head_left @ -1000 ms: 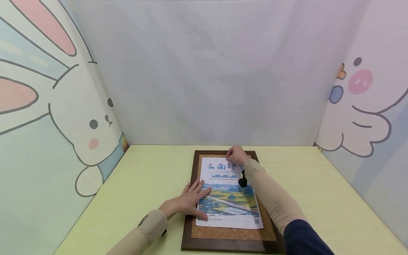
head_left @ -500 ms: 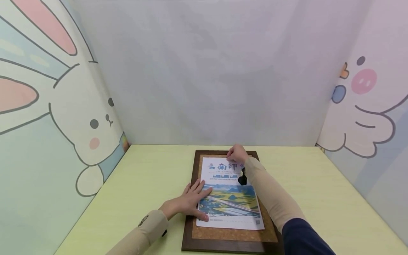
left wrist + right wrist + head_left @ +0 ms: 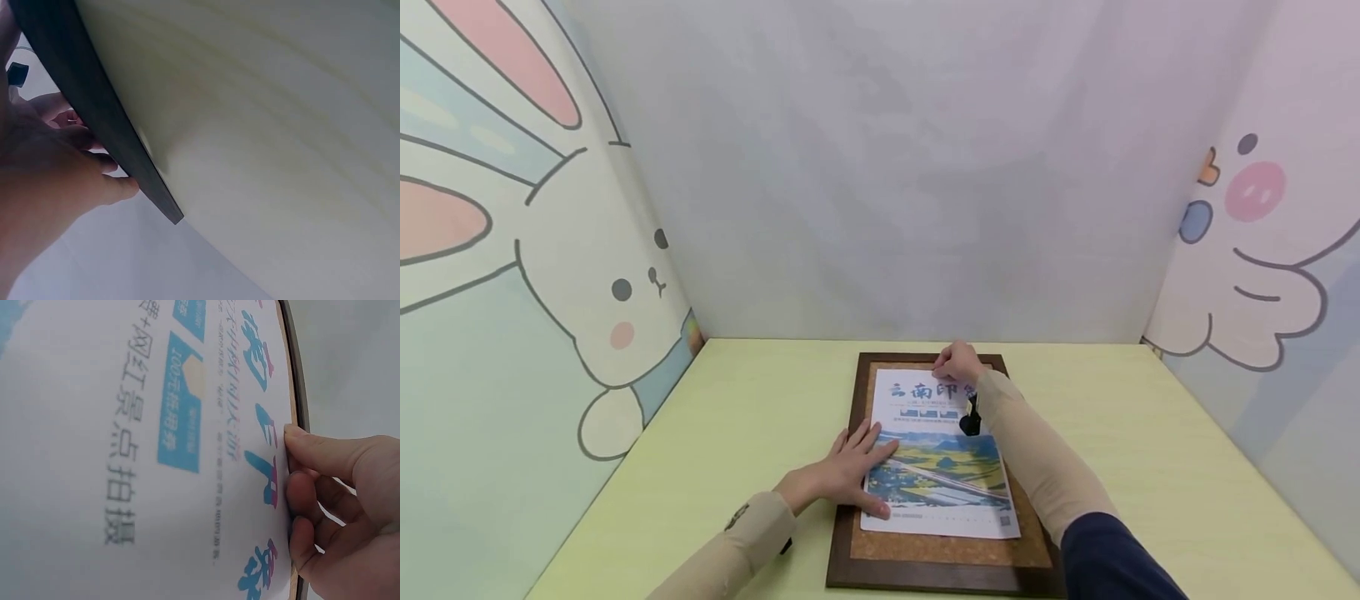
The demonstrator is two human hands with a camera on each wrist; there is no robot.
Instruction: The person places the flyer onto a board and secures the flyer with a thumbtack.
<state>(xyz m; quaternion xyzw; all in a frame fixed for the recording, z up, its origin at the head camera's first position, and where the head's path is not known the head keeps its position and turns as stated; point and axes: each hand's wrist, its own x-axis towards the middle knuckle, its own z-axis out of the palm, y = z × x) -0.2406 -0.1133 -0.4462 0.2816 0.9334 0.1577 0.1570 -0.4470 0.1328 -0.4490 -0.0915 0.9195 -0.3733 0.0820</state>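
A printed poster [image 3: 940, 521] with blue Chinese lettering and a landscape picture lies on a cork board [image 3: 951, 550] in a dark wood frame. My left hand [image 3: 846, 475] rests with spread fingers on the poster's left side and across the frame's left bar; in the left wrist view its fingers reach over the dark frame edge [image 3: 112, 131]. At the top edge of the poster is my right hand [image 3: 958, 364], fingers curled. In the right wrist view its thumb and fingertips [image 3: 303, 531] pinch at the paper's edge, beside the frame. Whatever lies under those fingertips is hidden.
The framed board lies on a pale yellow-green table [image 3: 760, 400]. Behind stands a grey-white curtain-like wall [image 3: 880, 183]. Side panels carry a cartoon rabbit [image 3: 617, 308] on the left and another white cartoon animal [image 3: 1262, 275] on the right. A small black device hangs at the right wrist.
Both hands keep their places on the poster and board. Only a very slight shift of the whole head view shows.
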